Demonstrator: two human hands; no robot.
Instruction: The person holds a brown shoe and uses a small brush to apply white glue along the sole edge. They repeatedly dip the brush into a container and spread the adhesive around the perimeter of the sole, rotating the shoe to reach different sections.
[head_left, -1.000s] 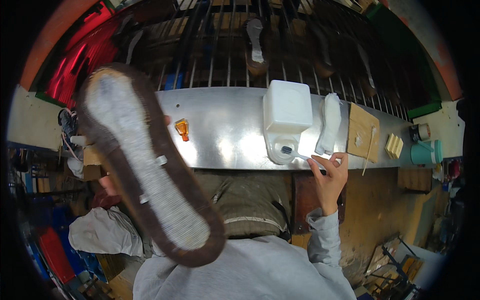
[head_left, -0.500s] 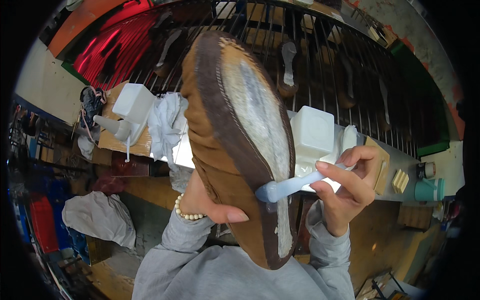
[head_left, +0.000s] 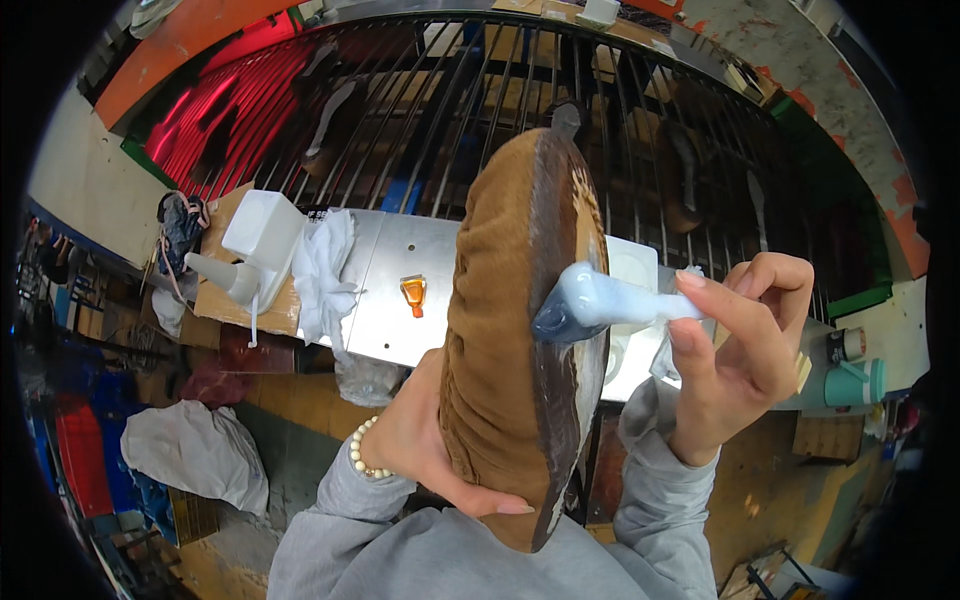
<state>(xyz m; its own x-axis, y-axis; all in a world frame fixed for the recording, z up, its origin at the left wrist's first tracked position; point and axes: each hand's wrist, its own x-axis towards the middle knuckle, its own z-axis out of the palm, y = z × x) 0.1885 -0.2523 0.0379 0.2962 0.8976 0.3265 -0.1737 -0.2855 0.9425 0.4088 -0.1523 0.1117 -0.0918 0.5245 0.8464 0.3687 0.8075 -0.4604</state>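
A brown suede shoe (head_left: 495, 340), its sole unfitted and a dark band around its lower edge, stands tilted on end before me. My left hand (head_left: 420, 430), a beaded bracelet on its wrist, grips it near the lower end, the thumb across its side. My right hand (head_left: 750, 345) pinches the thin end of a pale, whitish-blue brush (head_left: 610, 300). The brush's broad, wet-looking tip touches the dark band near the underside. Most of the pale underside is turned away to the right. Behind the brush, a white square container (head_left: 635, 268) is partly hidden.
On the metal worktop (head_left: 385, 270) lie a small orange piece (head_left: 414, 293) and a crumpled white cloth (head_left: 322, 275). A white dispenser bottle (head_left: 262, 228) stands on cardboard at left. Beyond runs a barred rack (head_left: 420, 110) with several shoes. A teal mug (head_left: 856, 382) sits at far right.
The shoe has turned so its side faces me more and its underside less, and its top end is lower and further right. The brush has moved up along the dark band.
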